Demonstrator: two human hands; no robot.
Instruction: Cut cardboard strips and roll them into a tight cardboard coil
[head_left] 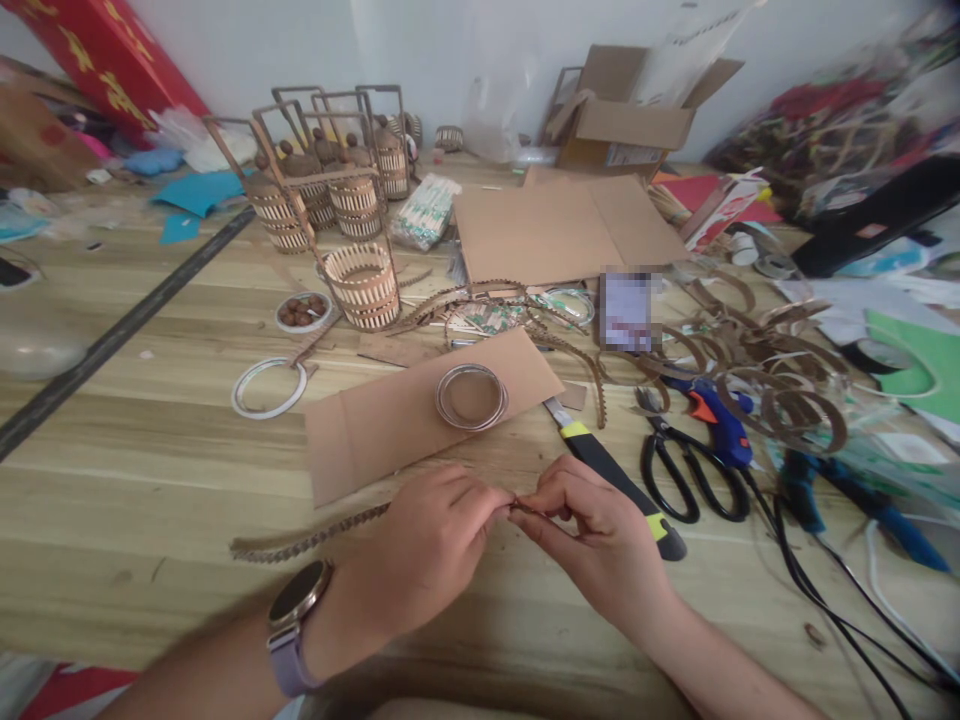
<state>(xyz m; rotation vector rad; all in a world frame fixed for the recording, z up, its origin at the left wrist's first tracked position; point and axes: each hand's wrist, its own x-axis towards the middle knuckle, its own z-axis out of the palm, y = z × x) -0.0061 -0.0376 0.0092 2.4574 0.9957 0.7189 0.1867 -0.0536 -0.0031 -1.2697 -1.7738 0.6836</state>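
A brown strip with a toothed edge [307, 538] runs out to the left from under my left hand [439, 530], which wears a watch on its wrist. Its fingers are closed on the strip. My right hand [596, 525] pinches what looks like the other end, where the fingertips of both hands meet. Most of the strip between is hidden. Just beyond the hands, a flat cardboard piece [375, 440] lies on the table, with a round cardboard ring [471, 397] on it. A utility knife [615, 478] with a black and yellow handle lies beyond my right hand.
Scissors [675, 470], a blue glue gun [720, 425] and blue-handled pliers [862, 505] lie right, among cables and curled brown strips [787, 390]. Left are a white tape ring [240, 390] and a bowl of brown beads [304, 312]. Behind stand a slatted basket [364, 290] and several handled ones.
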